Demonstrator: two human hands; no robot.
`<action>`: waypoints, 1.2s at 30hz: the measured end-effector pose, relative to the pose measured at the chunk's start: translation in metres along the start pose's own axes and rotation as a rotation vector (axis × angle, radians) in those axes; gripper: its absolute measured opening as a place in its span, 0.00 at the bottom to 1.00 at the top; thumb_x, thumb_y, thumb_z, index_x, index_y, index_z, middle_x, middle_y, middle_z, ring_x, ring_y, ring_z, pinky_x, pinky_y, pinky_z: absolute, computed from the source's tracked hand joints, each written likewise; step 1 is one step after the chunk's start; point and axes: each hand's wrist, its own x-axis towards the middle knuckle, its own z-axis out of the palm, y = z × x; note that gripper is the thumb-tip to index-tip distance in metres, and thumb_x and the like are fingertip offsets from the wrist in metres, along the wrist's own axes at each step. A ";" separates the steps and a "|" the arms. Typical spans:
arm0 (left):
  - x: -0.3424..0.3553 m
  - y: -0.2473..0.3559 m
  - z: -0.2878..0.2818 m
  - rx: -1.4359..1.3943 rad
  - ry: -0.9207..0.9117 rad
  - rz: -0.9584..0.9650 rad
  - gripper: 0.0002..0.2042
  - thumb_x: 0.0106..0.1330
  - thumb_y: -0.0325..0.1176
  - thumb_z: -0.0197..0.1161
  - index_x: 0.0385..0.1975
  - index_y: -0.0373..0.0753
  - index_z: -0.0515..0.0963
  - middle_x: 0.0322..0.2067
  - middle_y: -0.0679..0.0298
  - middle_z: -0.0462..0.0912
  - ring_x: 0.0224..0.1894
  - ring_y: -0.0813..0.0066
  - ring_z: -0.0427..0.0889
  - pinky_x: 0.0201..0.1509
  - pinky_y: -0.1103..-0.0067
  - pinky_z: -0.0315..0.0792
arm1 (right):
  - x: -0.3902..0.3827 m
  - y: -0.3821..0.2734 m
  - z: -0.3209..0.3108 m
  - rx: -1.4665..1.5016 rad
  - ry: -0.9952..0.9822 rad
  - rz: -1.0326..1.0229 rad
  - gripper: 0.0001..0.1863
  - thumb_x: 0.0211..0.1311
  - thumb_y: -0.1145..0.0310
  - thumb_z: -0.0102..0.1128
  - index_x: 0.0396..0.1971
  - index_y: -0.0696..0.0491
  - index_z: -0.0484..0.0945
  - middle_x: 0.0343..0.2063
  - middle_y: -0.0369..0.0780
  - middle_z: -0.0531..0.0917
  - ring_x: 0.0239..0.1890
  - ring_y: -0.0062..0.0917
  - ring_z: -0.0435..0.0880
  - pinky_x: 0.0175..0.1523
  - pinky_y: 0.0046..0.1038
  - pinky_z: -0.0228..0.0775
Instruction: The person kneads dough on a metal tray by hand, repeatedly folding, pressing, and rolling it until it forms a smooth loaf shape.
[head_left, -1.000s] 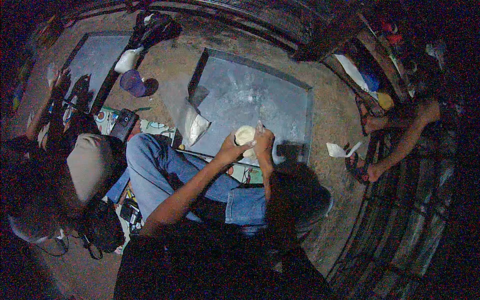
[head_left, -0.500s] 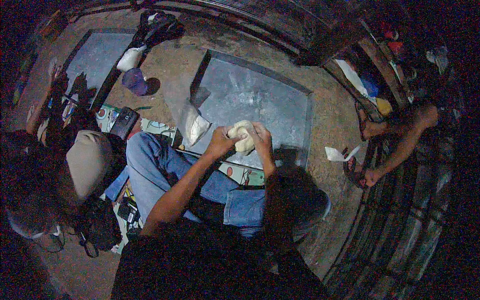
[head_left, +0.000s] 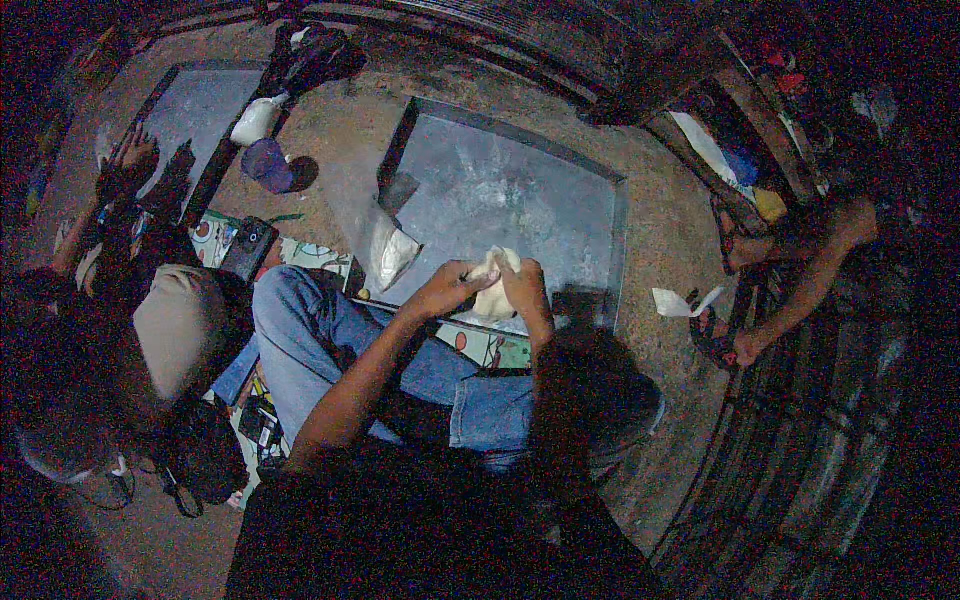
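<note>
A pale lump of dough [head_left: 493,302] hangs between my two hands over the near edge of a grey board [head_left: 535,180] with a raised dark rim. My left hand [head_left: 446,290] pinches its upper left side. The fingers of my right hand [head_left: 527,290] are closed on its upper right side. The dough sags below my fingers, and a folded part rises between them. White powdery marks lie on the board. Left of my left hand, a clear plastic bag with white contents [head_left: 397,256] rests at the board's edge.
A purple cup [head_left: 267,165], a white bag [head_left: 257,120] and a dark phone [head_left: 249,248] lie to the left. Another person's hand [head_left: 132,155] is over a second grey board [head_left: 205,105]. At right are someone's sandalled foot [head_left: 718,338] and a white paper piece [head_left: 685,302].
The dough went from a rounded lump to a hanging, pinched shape between my hands. My right hand turned slightly inward. At left, the other person's hand moved over their board.
</note>
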 end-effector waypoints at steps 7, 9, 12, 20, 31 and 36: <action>0.019 -0.052 -0.010 -0.001 0.150 0.102 0.16 0.67 0.44 0.60 0.33 0.35 0.80 0.23 0.66 0.80 0.23 0.78 0.76 0.28 0.76 0.71 | 0.012 0.001 0.027 0.172 0.172 -0.175 0.27 0.67 0.46 0.52 0.46 0.58 0.78 0.46 0.55 0.81 0.47 0.49 0.81 0.50 0.41 0.72; 0.017 -0.031 0.000 -0.014 0.179 0.155 0.14 0.67 0.40 0.61 0.36 0.33 0.81 0.23 0.64 0.82 0.22 0.79 0.78 0.26 0.75 0.72 | 0.018 0.030 0.020 0.292 0.140 -0.197 0.27 0.66 0.46 0.52 0.47 0.58 0.77 0.45 0.54 0.81 0.47 0.47 0.81 0.50 0.40 0.73; 0.004 -0.016 -0.005 -0.289 0.219 0.191 0.15 0.68 0.40 0.61 0.39 0.31 0.80 0.27 0.64 0.83 0.26 0.79 0.80 0.30 0.76 0.74 | 0.015 0.024 0.024 0.467 0.034 -0.163 0.31 0.65 0.43 0.53 0.51 0.58 0.76 0.43 0.51 0.82 0.46 0.40 0.83 0.50 0.37 0.73; 0.018 -0.025 -0.024 -0.078 0.333 -0.041 0.16 0.68 0.40 0.59 0.43 0.31 0.80 0.35 0.57 0.85 0.36 0.72 0.82 0.42 0.72 0.75 | 0.015 0.022 0.031 0.660 -0.348 0.072 0.25 0.66 0.48 0.56 0.42 0.58 0.80 0.31 0.35 0.84 0.29 0.21 0.84 0.34 0.25 0.75; 0.028 -0.050 0.005 -0.106 0.554 0.275 0.17 0.66 0.41 0.62 0.41 0.30 0.78 0.34 0.52 0.83 0.39 0.68 0.81 0.43 0.73 0.74 | -0.027 -0.035 -0.008 0.194 0.307 -0.378 0.14 0.56 0.66 0.66 0.37 0.61 0.82 0.28 0.48 0.85 0.31 0.40 0.85 0.39 0.34 0.76; 0.020 -0.027 0.025 -0.348 0.301 0.065 0.19 0.64 0.44 0.63 0.40 0.30 0.79 0.29 0.63 0.82 0.30 0.73 0.80 0.38 0.77 0.72 | -0.035 -0.022 0.000 -0.278 0.280 -0.375 0.21 0.49 0.68 0.68 0.44 0.58 0.79 0.40 0.51 0.82 0.42 0.43 0.83 0.45 0.38 0.76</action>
